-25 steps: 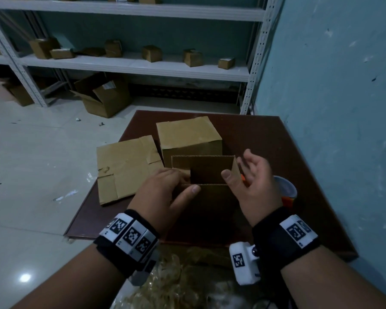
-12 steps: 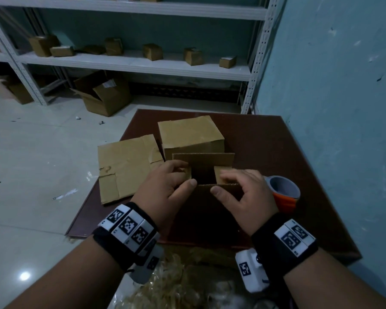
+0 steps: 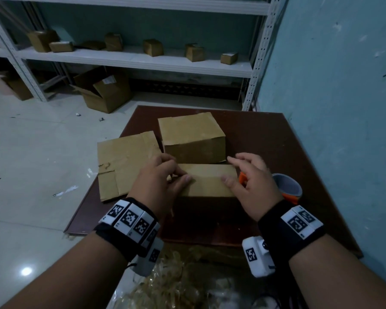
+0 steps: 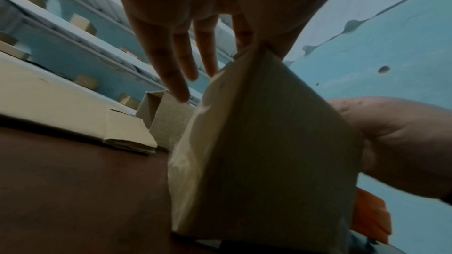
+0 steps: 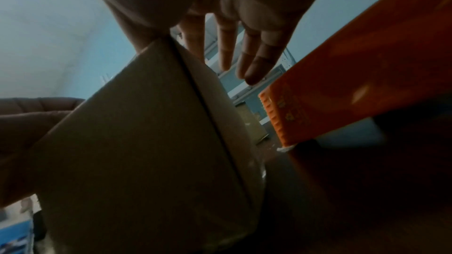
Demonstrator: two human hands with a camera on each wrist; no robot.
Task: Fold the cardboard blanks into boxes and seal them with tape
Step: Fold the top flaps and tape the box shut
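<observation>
A small cardboard box (image 3: 207, 180) stands on the dark brown table (image 3: 265, 139) in front of me, its two top flaps folded down and meeting in a seam. My left hand (image 3: 163, 177) is at its left end, thumb pressing on the top, fingers straight past the edge in the left wrist view (image 4: 186, 55). At the right end, my right hand (image 3: 247, 175) rests its thumb on the top with fingers stretched out (image 5: 232, 45). An orange tape dispenser (image 3: 288, 186) with its roll sits just right of that hand. The box also fills both wrist views (image 4: 264, 152) (image 5: 146, 152).
A closed cardboard box (image 3: 192, 134) stands right behind the one I hold. A flat blank (image 3: 125, 161) lies to the left on the table. The blue wall (image 3: 343, 108) borders the table's right side. White shelves (image 3: 132, 56) with small boxes and an open carton (image 3: 105, 90) stand beyond.
The box top was open with the far flap upright; now its flaps lie folded shut. My right hand came down from a raised spread pose onto the top; the left hand stayed at the left end.
</observation>
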